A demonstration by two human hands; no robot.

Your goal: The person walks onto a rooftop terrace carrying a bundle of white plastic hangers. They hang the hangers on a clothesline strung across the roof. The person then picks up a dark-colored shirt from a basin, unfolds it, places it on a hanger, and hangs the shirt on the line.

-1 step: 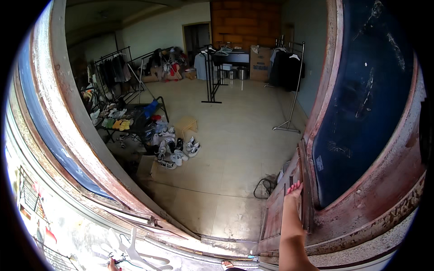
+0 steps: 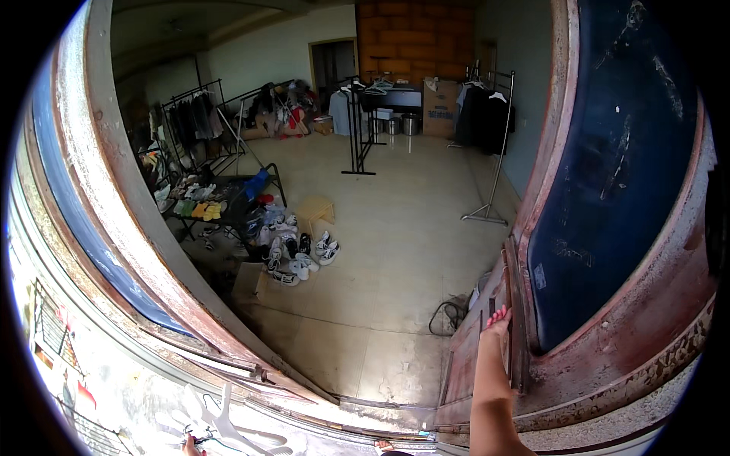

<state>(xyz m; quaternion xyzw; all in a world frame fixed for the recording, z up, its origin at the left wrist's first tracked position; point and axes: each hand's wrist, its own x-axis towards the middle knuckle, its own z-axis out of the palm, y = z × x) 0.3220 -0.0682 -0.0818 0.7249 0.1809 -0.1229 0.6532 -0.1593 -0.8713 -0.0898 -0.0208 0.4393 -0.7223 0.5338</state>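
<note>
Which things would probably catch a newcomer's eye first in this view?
Probably the right hand, stretched out to the reddish door at lower right, with a large dark-blue panel above and right of it. The cluster of sneakers on the pale floor, left of centre, might come next. At lower left, bright white hangers stand out at the mostly cut-off left hand.

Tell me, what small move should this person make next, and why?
I'd probably lift the right hand off the reddish door: it seems to touch the wood, yet the way onto the pale floor already stands open, and the left hand appears to hold white hangers.
</note>
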